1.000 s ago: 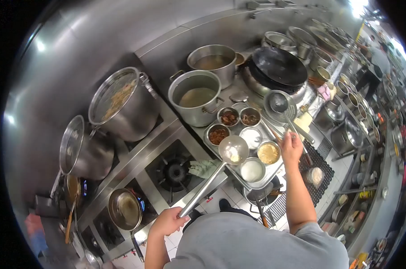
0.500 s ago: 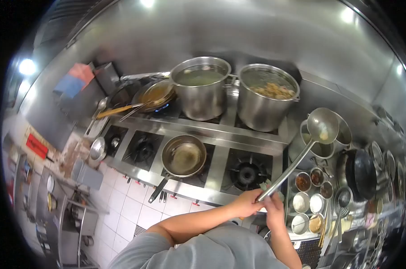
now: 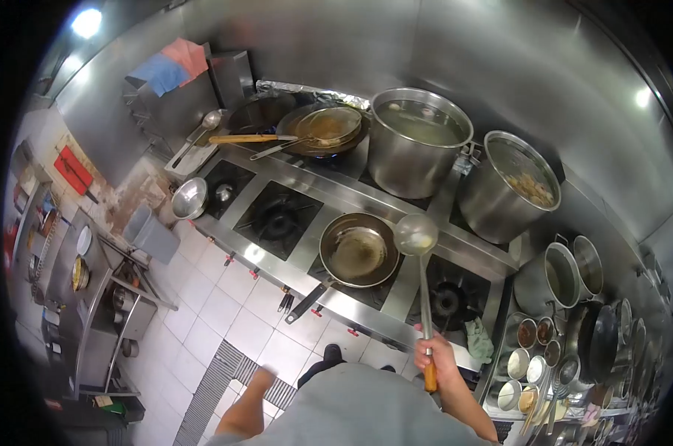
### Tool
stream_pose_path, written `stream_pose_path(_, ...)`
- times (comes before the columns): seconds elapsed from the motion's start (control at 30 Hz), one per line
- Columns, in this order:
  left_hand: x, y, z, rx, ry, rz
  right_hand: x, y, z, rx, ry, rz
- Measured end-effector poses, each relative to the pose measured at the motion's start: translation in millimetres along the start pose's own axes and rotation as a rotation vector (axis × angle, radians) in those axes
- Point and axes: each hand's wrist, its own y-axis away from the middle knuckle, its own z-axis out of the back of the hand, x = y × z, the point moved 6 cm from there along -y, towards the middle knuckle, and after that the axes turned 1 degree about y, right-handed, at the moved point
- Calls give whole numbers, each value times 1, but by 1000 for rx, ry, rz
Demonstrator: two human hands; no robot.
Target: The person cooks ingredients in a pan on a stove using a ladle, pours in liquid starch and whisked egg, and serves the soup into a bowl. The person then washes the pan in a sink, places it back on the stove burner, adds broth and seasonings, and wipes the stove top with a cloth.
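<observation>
My right hand (image 3: 438, 355) is wrapped round the wooden-ended handle of a long metal ladle (image 3: 417, 236). A little pale stuff lies in the ladle's bowl, which hangs beside the right rim of a frying pan (image 3: 359, 250). That pan rests on a front burner with its dark handle toward me, its bottom coated brownish. Low on the left, over the floor, my left hand (image 3: 261, 377) is away from the stove; it is blurred, and its fingers cannot be made out.
Two tall stockpots stand at the back, one with greenish liquid (image 3: 420, 156), one with chunks in broth (image 3: 511, 193). A strainer (image 3: 329, 126) lies over a wok at back left. Seasoning containers (image 3: 535, 368) and pots line the right. A green cloth (image 3: 479, 340) lies by the front edge.
The ladle has swung left from above the pots on the right to beside the frying pan. My left hand has dropped away from it to the left, and the view has shifted.
</observation>
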Motion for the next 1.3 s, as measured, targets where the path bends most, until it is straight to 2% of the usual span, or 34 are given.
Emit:
stream_pose_path(0.03, 64, 9, -109, 42, -46, 64, -6, -8, -5, -44, 129, -7)
stream_pose_path(0.07, 93, 49, -132, 152, -71, 234, -11, -17, -5, -88, 259, -13)
stream_pose_path(0.1, 110, 86, -149, 246, -55, 305, -20, -39, 5, -110, 443, 31)
stream_pose_path(0.13, 122, 109, -180, 750, 131, 352, -30, -58, 10, -107, 454, 27)
stream_pose_path(0.17, 129, 136, -190, 705, 566, 678, -30, -74, 13, -173, 720, 145)
stream_pose_path(0.2, 135, 164, -200, 548, 970, 1015, -28, -82, 10, -234, 983, 267)
stream_pose_path(0.27, 116, 163, -182, 307, 700, 366, -33, -90, 3, -253, 1026, 257)
stream_pose_path(0.3, 104, 158, -180, 213, 451, 191, -31, -92, 0, -281, 1061, 248)
stream_pose_path(0.33, 94, 154, -186, 171, 406, 184, -28, -94, -2, -271, 1069, 250)
stream_pose_path(0.4, 59, 152, -161, 86, 314, 176, -44, -100, 2, -83, 359, -220)
stream_pose_path(0.43, 43, 148, -155, 9, 540, 183, -34, -105, 11, -75, 367, -223)
stream_pose_path(0.5, 9, 140, -141, -149, 1000, 152, -36, -110, 11, 193, -176, -587)
stream_pose_path(0.53, -1, 134, -146, -203, 1073, 106, -42, -107, 1, 198, -175, -590)
stream_pose_path(0.57, -11, 129, -150, -254, 1145, 55, -51, -110, -2, 108, 96, -414)
stream_pose_path(0.6, -27, 134, -139, -231, 1166, 112, -55, -109, -4, 12, 358, -232)
stream_pose_path(0.67, -57, 143, -121, -188, 1209, 228, -61, -111, -6, 14, 286, -252)
stream_pose_path(0.7, -67, 149, -115, -209, 1133, 105, -62, -119, -5, 78, 193, -316)
stream_pose_path(0.73, -66, 147, -167, -216, 902, 17, -63, -124, -4, 139, 97, -378)
stream_pose_path(0.77, -74, 149, -190, -244, 673, -62, -67, -129, -2, 131, 210, -326)
stream_pose_path(0.8, -78, 163, -187, -213, 658, -80, -75, -131, 0, 114, 317, -279)
stream_pose_path(0.87, -93, 192, -161, -454, 352, -391, -85, -129, 8, 196, 431, -347)
stream_pose_path(0.9, -87, 199, -169, -332, 393, -157, -80, -134, 25, 168, 612, -251)
stream_pose_path(0.93, -80, 204, -185, -260, 460, -63, -85, -137, 54, 143, 583, -254)
stream_pose_path(1.0, -78, 217, -193, -178, 557, 25, -48, -133, 114, -205, 1447, 487)
stream_pose_path(1.07, -80, 226, -190, -144, 590, 59, 5, -80, 155, -749, 1651, 585)
stream_pose_path(1.13, -84, 228, -184, -135, 603, 70, 26, -37, 205, -1161, 1626, 554)
stream_pose_path(1.2, -86, 227, -175, -137, 622, 75, 16, -23, 260, -1113, 1822, 306)
stream_pose_path(1.23, -85, 224, -170, -140, 629, 75, 14, -16, 285, -1111, 1820, 301)
stream_pose_path(1.3, -82, 218, -158, -147, 648, 73, 9, -16, 300, -795, 1770, 536)
